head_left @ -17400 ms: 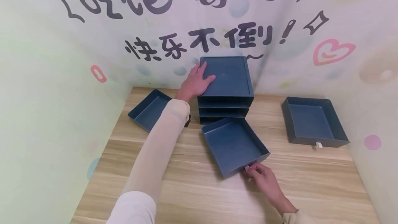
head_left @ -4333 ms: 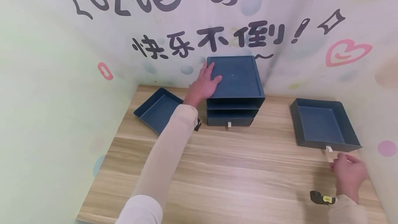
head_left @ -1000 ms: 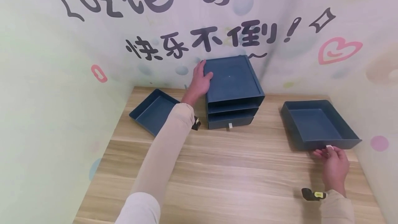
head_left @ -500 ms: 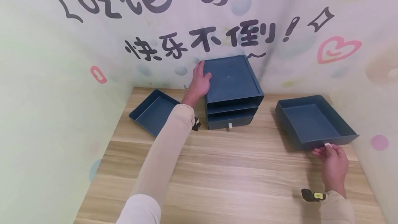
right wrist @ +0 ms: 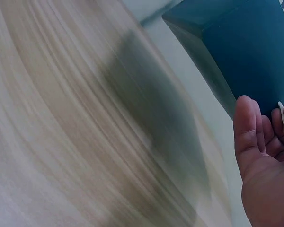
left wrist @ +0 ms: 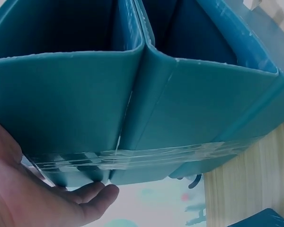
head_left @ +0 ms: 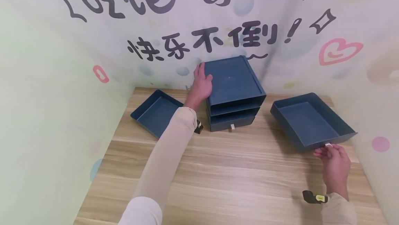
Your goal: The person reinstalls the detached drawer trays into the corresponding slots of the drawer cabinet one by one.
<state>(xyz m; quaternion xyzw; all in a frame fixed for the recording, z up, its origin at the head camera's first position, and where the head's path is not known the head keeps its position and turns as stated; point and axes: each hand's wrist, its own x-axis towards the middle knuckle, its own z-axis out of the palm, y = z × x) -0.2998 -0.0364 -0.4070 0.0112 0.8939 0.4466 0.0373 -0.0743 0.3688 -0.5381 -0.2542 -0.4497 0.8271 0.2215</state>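
A dark blue drawer cabinet (head_left: 230,79) stands against the back wall, turned slightly. Its lowest slot holds a drawer with a white tab; the two slots above are bare. My left hand (head_left: 201,85) rests on the cabinet's upper left edge, thumb on top and fingers by the side; clear tape runs along that side in the left wrist view. Over at the right, my right hand (head_left: 336,166) pinches the white tab (head_left: 328,145) of a loose blue drawer (head_left: 311,121). Its front is raised, casting a shadow on the wood in the right wrist view.
Another blue drawer (head_left: 156,114) lies at the left of the wooden table (head_left: 249,183), partly hidden behind my left forearm. Printed wall sheets (head_left: 296,72) enclose the table at the back and both sides.
The lowest drawer went into the cabinet, which has since turned slightly. My right hand moved to the right-hand drawer, took its tab and has shifted the drawer left, angling it towards the cabinet.
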